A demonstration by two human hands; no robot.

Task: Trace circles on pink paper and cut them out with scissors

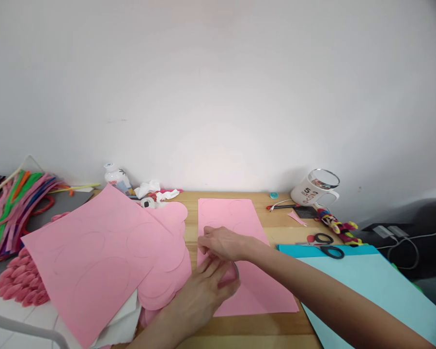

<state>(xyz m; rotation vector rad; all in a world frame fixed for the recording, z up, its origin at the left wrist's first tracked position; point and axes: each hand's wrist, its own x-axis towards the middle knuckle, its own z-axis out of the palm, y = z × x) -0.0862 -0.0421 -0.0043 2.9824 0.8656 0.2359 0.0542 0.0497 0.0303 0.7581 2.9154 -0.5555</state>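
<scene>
A stack of pink paper (pixel 261 295) lies on the wooden table, with faint drawn circles near its far end. My left hand (pixel 209 286) curves its fingers and thumb around a thin-rimmed round thing (pixel 237 270) on the paper; pink shows inside its rim. Just beyond, my right hand (pixel 221 242) reaches across from the right, fingers curled in a pinch close to the left fingers. Whatever the right fingers hold is hidden.
To the left lie a loose pink sheet with drawn circles (pixel 105 252), cut pink shapes (pixel 178 276) and colourful pipe cleaners (pixel 18 203). On the right are scissors (pixel 329 245), blue paper (pixel 370 286) and a white mug (pixel 312 191). A bottle (pixel 118 179) stands by the wall.
</scene>
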